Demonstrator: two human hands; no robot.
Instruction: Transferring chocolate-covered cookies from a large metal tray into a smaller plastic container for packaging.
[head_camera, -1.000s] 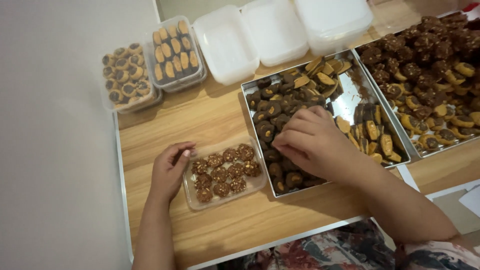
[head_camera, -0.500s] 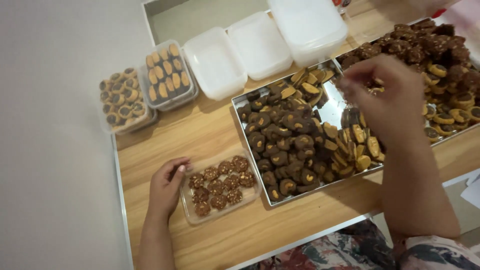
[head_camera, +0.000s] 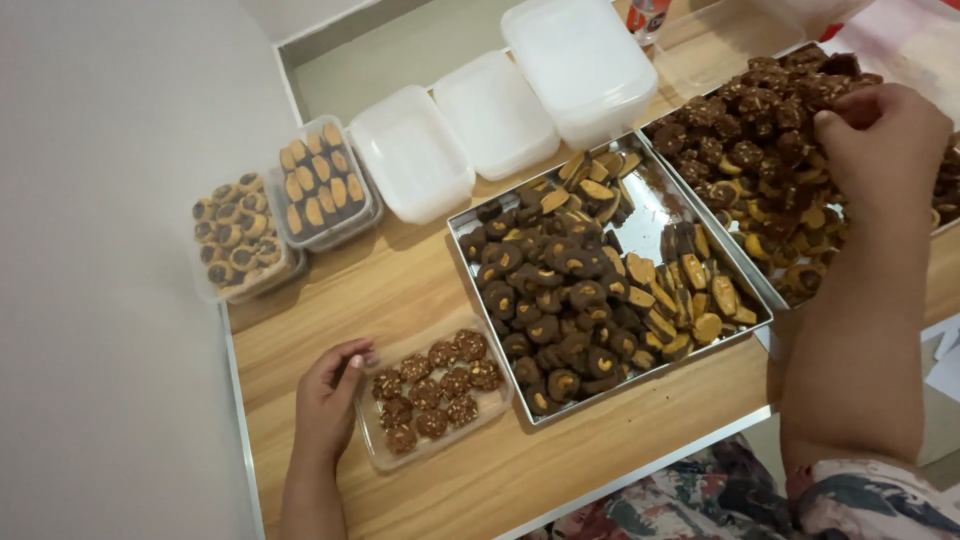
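Right hand (head_camera: 880, 140) now reaches farther, over far cookie tray (head_camera: 765, 290).

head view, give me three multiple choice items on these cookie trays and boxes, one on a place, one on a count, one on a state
1. Where is the right hand?
A. over the far-right tray of cookies
B. on the white lidded boxes
C. on the bare wood

2. How many white lidded boxes stand in a row at the back?
A. one
B. three
C. six

3. What is the state of the small clear container at the left hand?
A. empty
B. lid on
C. open, with nut-topped cookies inside

Answers: 1 A, the fingers reach into the dark cookies piled on the tray at the right edge. 2 B, three white boxes sit side by side behind the middle metal tray. 3 C, rows of round cookies show through its open top, with the left hand touching its left edge.
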